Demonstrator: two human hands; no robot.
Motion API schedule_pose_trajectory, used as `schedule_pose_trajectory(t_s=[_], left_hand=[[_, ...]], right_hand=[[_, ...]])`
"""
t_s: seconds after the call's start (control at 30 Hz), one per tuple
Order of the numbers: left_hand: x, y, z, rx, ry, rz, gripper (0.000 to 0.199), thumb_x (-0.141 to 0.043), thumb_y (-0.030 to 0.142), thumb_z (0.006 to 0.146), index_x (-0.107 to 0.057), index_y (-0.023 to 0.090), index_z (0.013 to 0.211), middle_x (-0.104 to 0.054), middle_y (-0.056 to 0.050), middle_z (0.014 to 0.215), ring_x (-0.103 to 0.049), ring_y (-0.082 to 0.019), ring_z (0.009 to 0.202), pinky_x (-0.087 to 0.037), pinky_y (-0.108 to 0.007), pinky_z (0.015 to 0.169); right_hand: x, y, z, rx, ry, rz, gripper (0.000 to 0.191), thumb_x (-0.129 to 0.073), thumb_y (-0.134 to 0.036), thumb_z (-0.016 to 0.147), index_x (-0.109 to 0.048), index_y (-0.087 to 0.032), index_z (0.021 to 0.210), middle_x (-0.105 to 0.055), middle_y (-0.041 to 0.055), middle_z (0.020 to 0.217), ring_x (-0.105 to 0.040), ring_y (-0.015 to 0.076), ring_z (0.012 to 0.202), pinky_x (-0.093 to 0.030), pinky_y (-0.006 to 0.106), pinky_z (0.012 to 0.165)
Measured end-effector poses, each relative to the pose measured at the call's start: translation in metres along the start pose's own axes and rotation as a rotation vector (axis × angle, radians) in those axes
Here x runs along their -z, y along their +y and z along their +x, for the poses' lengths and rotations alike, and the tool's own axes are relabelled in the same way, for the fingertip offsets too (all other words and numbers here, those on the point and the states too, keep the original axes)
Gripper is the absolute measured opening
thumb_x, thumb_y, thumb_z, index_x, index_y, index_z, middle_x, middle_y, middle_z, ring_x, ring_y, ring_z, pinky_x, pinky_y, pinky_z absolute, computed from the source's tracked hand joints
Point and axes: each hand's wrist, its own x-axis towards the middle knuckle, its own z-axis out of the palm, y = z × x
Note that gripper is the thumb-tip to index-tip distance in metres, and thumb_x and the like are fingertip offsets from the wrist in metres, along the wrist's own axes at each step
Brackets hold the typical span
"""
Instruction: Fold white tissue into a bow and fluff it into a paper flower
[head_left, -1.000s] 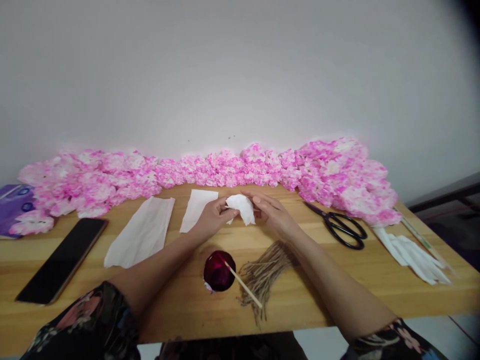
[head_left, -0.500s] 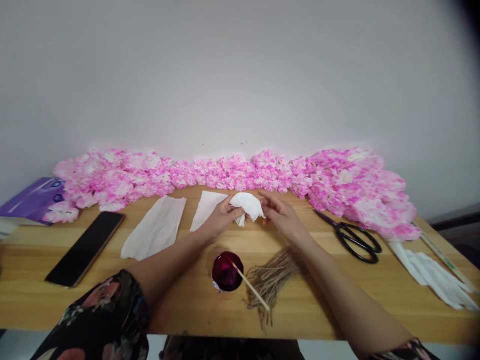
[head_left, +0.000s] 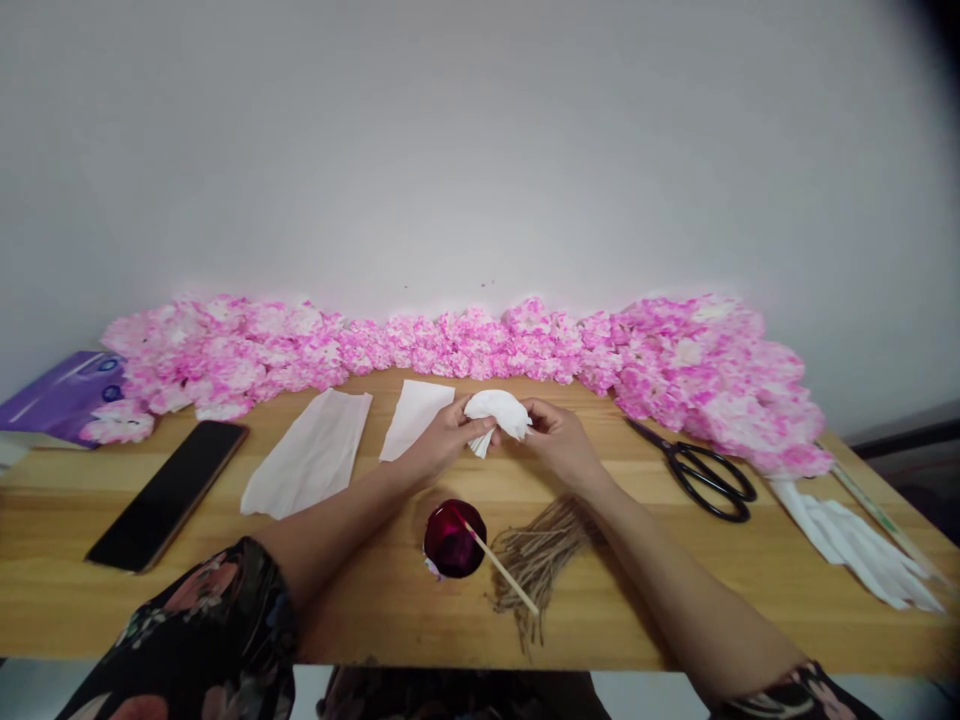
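Observation:
Over the middle of the table, my left hand point(head_left: 448, 436) pinches a gathered white tissue point(head_left: 498, 410) by its lower left side. The tissue fans out in a rounded shape at the top, with a narrow bunched end hanging down. My right hand point(head_left: 553, 436) is closed on the tissue's right edge, its fingertips partly hidden. Nearer to me is a cup of dark magenta liquid point(head_left: 450, 545) with a thin stick point(head_left: 506, 575) leaning in it. A bundle of brown twine point(head_left: 544, 550) lies right of the cup.
Pink and white paper flowers point(head_left: 465, 345) line the wall. At left are a purple packet point(head_left: 60, 400), a black phone point(head_left: 169, 495) and flat tissue sheets point(head_left: 311, 455). Black scissors point(head_left: 709, 480), white gloves point(head_left: 862, 545) and a thin rod point(head_left: 877, 510) lie at right.
My right hand has moved in to the left, and its fingers have closed on the tissue's right edge. My left hand still holds the tissue.

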Motion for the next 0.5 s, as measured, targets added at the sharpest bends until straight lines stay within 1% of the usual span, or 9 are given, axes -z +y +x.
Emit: schedule_pose_trajectory(t_s=[0.1, 0.2, 0.27, 0.3, 0.4, 0.5], left_hand=[[0.0013, -0.0019, 0.0009, 0.029, 0.006, -0.017, 0.042, -0.073, 0.041, 0.073, -0.056, 0.014, 0.1, -0.061, -0.001, 0.072, -0.054, -0.011, 0.06, -0.039, -0.022, 0.058], [0.0002, -0.0002, 0.0016, 0.021, 0.024, 0.008, 0.037, -0.075, 0.038, 0.069, -0.054, 0.015, 0.088, -0.057, 0.002, 0.071, -0.05, -0.008, 0.056, -0.038, -0.021, 0.055], [-0.0011, 0.0027, 0.002, 0.014, 0.045, 0.052, 0.036, -0.076, 0.037, 0.067, -0.05, 0.015, 0.081, -0.054, 0.003, 0.07, -0.048, -0.008, 0.057, -0.037, -0.02, 0.054], [-0.0016, 0.0043, 0.0022, 0.008, 0.061, 0.084, 0.036, -0.076, 0.036, 0.066, -0.049, 0.016, 0.078, -0.052, 0.004, 0.07, -0.048, -0.008, 0.058, -0.037, -0.02, 0.054], [-0.0012, 0.0074, 0.0027, -0.017, 0.104, 0.176, 0.036, -0.076, 0.034, 0.065, -0.048, 0.016, 0.075, -0.05, 0.004, 0.07, -0.047, -0.009, 0.063, -0.038, -0.019, 0.057], [0.0007, 0.0078, 0.0033, -0.02, 0.084, 0.197, 0.036, -0.076, 0.036, 0.066, -0.048, 0.015, 0.076, -0.051, 0.004, 0.07, -0.047, -0.009, 0.063, -0.038, -0.019, 0.058]], right_hand=[[-0.0004, -0.0015, -0.0025, 0.109, 0.005, -0.102, 0.009, -0.058, -0.021, 0.073, -0.065, -0.019, 0.079, -0.068, 0.0015, 0.076, -0.058, 0.0166, 0.069, -0.045, 0.028, 0.065], [-0.001, -0.0029, -0.0052, 0.339, 0.01, -0.321, 0.007, -0.057, -0.02, 0.08, -0.064, -0.02, 0.079, -0.068, 0.0046, 0.079, -0.06, 0.019, 0.075, -0.046, 0.03, 0.069], [-0.0015, -0.0027, -0.0066, 0.496, 0.043, -0.453, 0.009, -0.056, -0.022, 0.085, -0.065, -0.021, 0.082, -0.068, 0.0072, 0.084, -0.061, 0.0206, 0.08, -0.046, 0.033, 0.073], [-0.0018, -0.0024, -0.0071, 0.551, 0.06, -0.495, 0.011, -0.055, -0.022, 0.087, -0.066, -0.021, 0.085, -0.068, 0.0082, 0.086, -0.061, 0.021, 0.082, -0.047, 0.033, 0.073], [-0.0018, -0.0006, -0.0074, 0.622, 0.084, -0.545, 0.013, -0.053, -0.021, 0.09, -0.066, -0.022, 0.09, -0.068, 0.0083, 0.088, -0.061, 0.0202, 0.082, -0.047, 0.033, 0.072], [0.001, 0.0013, -0.0054, 0.63, 0.053, -0.541, 0.014, -0.053, -0.016, 0.089, -0.065, -0.021, 0.09, -0.068, 0.007, 0.086, -0.061, 0.0194, 0.08, -0.047, 0.031, 0.07]])
